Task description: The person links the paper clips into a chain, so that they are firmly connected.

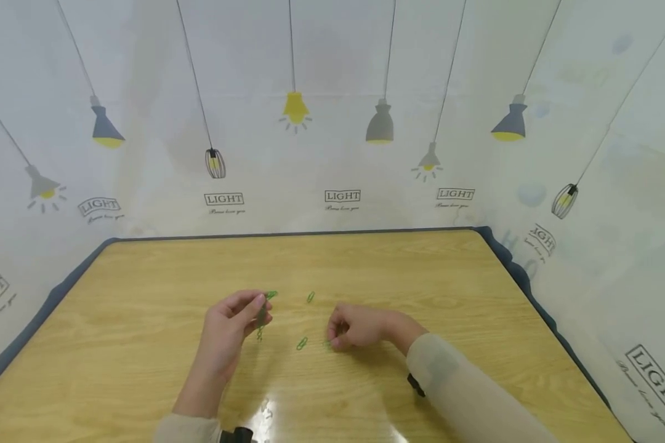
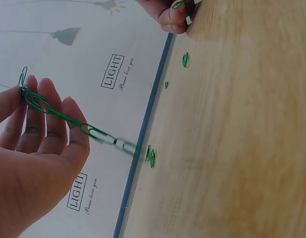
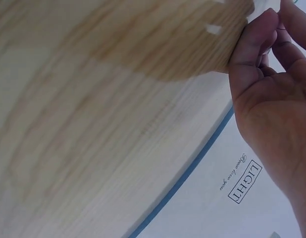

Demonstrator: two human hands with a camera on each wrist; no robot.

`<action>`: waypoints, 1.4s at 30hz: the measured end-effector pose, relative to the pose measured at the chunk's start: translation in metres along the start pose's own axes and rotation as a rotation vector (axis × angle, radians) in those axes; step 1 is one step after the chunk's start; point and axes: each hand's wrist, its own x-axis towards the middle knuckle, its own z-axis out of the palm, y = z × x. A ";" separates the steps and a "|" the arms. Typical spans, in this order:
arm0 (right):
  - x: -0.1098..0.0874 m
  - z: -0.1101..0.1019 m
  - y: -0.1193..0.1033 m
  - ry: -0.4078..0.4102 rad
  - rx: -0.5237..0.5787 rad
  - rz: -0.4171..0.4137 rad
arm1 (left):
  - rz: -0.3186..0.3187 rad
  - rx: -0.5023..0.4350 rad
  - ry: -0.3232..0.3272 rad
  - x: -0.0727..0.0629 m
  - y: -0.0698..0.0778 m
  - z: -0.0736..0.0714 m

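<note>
My left hand [image 1: 229, 329] is raised over the table and pinches a chain of linked green paper clips [image 2: 64, 118] between thumb and forefinger. One clip sticks up past the fingertips, and the rest of the chain dangles across the other fingers. Low over the table to the right, my right hand [image 1: 360, 326] pinches a single green paper clip [image 2: 178, 4] at its fingertips. Between the hands lie two loose items: a green paper clip [image 1: 302, 343] nearer me and another green clip [image 1: 311, 296] farther off. My right hand's fingertips [image 3: 270, 20] hide the held clip in the right wrist view.
The wood-grain table [image 1: 161, 271] has a dark blue edge [image 1: 288, 234] along its back and sides. Behind it stands a pale wall covering [image 1: 332, 55] printed with hanging lamps and lettering. A bright reflection shows on the tabletop near me.
</note>
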 end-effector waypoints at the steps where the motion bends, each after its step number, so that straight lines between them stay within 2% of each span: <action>1: 0.000 0.000 0.000 0.000 0.002 0.009 | -0.001 0.000 0.001 0.000 0.000 0.000; 8: -0.003 -0.001 0.000 0.006 0.023 0.053 | -0.040 -0.012 0.032 0.000 0.000 0.001; 12: -0.003 0.000 0.000 0.020 0.043 0.076 | -0.037 -0.015 0.038 0.000 0.001 0.003; 25: -0.004 -0.001 0.000 0.021 0.052 0.069 | -0.037 -0.006 0.029 0.001 0.000 0.003; 27: -0.003 -0.002 0.004 0.015 0.097 0.068 | -0.041 -0.009 0.026 0.002 -0.001 0.003; 29: -0.004 -0.005 0.010 0.002 0.187 0.061 | -0.043 0.002 0.007 0.003 -0.002 0.004; 34: -0.012 -0.021 0.023 0.012 0.402 0.026 | -0.031 0.087 -0.080 0.010 -0.003 0.007; 37: -0.019 -0.031 0.024 0.098 0.450 -0.002 | -0.021 0.139 -0.116 0.015 0.000 0.008; 42: -0.026 -0.042 0.015 0.239 0.532 -0.084 | -0.028 0.174 -0.155 0.020 0.007 0.012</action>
